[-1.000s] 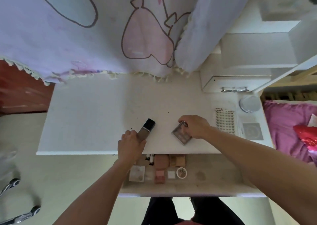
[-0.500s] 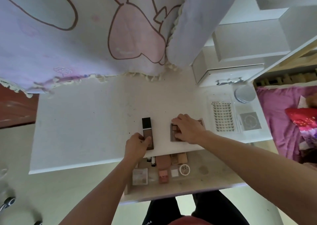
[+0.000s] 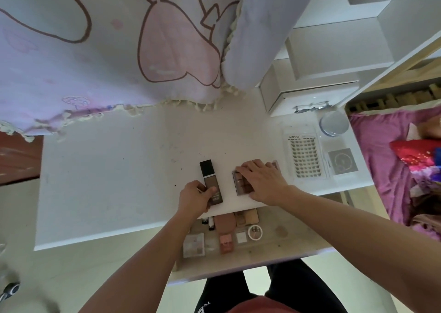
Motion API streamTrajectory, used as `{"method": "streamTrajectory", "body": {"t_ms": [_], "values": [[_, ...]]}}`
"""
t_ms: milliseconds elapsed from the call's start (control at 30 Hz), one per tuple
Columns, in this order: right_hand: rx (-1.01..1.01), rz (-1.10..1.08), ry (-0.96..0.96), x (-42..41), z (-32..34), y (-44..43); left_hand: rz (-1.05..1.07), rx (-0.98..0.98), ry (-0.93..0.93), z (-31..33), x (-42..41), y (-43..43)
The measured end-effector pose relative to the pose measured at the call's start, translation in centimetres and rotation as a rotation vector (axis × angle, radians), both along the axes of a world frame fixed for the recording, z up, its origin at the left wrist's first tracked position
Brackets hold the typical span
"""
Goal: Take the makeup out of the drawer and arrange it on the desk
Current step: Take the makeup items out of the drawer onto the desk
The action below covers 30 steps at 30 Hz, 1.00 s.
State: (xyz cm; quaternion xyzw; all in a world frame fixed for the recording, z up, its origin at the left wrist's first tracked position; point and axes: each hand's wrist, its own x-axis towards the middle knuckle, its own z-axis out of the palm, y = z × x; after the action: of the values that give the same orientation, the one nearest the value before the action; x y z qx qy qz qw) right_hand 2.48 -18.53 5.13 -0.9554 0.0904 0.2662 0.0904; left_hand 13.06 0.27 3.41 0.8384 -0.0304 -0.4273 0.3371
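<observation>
Head view looks down on a white, flat bench (image 3: 102, 181) w/ a few dark specks. Near its front edge lies a slim rectangular foundation bottle (image 3: 211, 182): black square cap pointing to the back edge, brown body w/ pale print. Left hand (image 3: 196, 197) has its grip closed round the bottle's lower end, thumb over the top face, fingers on the left side; bottle rests flat on the bench. Just right of it, apart from it, sits a flat eyeshadow palette (image 3: 242, 185), clear-lidded, w/ square brown pans. Right hand (image 3: 263, 180) lies palm-down on it, fingers spread and pressing the lid, not curled round it; palette's left part shows, rest is hidden under the hand.

Toward the right edge: a clear lash tray (image 3: 305, 156) w/ rows of dark lashes, a square clear case (image 3: 342, 161) and a round grey lid (image 3: 334, 123).

Below the front edge the drawer (image 3: 286, 248) stands pulled open, pale wood-look bottom. Inside, well clear of both hands: small square compacts, a round pot (image 3: 254, 232), a pink blush case (image 3: 226, 242), a tan oblong pouch (image 3: 224, 223), two thin tubes.
</observation>
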Motion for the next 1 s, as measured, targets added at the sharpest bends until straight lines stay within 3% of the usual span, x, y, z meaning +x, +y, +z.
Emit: {"method": "streamTrajectory", "body": {"t_ms": [133,333,500,667,900,1000], "values": [[0.059,-0.072,-0.090,-1.7,0.7,-0.4,-0.021,0.026,-0.038,0.5,-0.5,0.3],[0.189,-0.233,-0.481,-7.7,1.3,-0.9,0.016,0.091,-0.189,2.2,-3.9,1.1],[0.270,-0.192,-0.257,-13.7,-0.4,-0.8,0.008,0.126,-0.199,2.2,-9.8,1.8],[0.205,-0.151,0.085,-17.8,-4.2,-0.6,-0.094,0.213,-0.142,-0.8,-16.0,2.4],[0.296,-0.210,0.211,-17.9,-8.2,0.0,-0.152,0.390,-0.162,-3.9,-18.6,3.7],[0.200,-0.176,0.150,-16.7,-9.7,0.1,-0.185,0.424,-0.169,-4.9,-18.2,3.6]]}}
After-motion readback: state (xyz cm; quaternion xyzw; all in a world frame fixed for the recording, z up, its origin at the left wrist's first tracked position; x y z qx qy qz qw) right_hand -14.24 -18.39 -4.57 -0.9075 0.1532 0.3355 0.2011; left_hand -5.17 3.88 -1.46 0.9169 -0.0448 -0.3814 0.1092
